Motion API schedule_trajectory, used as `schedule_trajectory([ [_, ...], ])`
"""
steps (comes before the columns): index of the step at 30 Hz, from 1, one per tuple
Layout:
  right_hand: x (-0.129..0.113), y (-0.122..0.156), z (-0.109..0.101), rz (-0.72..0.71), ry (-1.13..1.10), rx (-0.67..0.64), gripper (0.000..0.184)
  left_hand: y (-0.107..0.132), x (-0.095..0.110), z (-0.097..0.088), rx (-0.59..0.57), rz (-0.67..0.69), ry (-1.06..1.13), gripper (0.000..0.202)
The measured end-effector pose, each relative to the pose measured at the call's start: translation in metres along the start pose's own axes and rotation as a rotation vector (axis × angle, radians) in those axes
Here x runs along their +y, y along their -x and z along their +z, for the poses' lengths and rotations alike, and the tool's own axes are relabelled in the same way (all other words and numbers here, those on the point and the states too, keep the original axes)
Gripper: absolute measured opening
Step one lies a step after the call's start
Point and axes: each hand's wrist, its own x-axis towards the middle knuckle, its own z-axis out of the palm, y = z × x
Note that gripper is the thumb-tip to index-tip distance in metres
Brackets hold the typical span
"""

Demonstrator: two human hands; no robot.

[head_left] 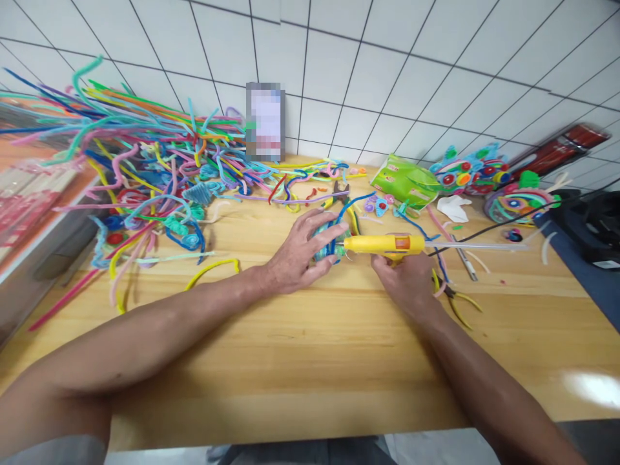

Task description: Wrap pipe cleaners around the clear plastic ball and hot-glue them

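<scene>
My left hand [303, 252] is closed round a small craft piece of blue and green pipe cleaners [331, 236], partly hidden by the fingers; one blue strand sticks up from it to the right. A yellow glue gun [375, 244] is gripped in my right hand [404, 281], its nozzle pointing left and touching or nearly touching the craft piece. A long clear glue stick [484, 245] juts from the gun's back. Behind the left hand lie pliers with yellow handles [356, 216]. A second pair of pliers [458, 300] rests by my right wrist.
A large heap of coloured pipe cleaners [159, 148] fills the back left. A phone [265, 123] leans on the tiled wall. Further right are a green tissue pack [407, 181], finished colourful pieces [520, 203] and a dark red cylinder [562, 152]. A black cord [513, 219] runs right.
</scene>
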Motion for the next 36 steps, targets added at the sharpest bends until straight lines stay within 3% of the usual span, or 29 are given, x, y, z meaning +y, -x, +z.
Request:
schedule_trajectory([
  [7,0.0002,-0.0005,-0.0009,-0.007,0.016,-0.004,0.027,-0.0023,0.002,-0.0033,-0.042,-0.005,0.005,0.065],
  [36,0.0005,-0.0021,-0.0044,0.036,0.046,-0.055,0.01,-0.0021,0.0006,0.0007,0.008,0.004,-0.006,0.069],
])
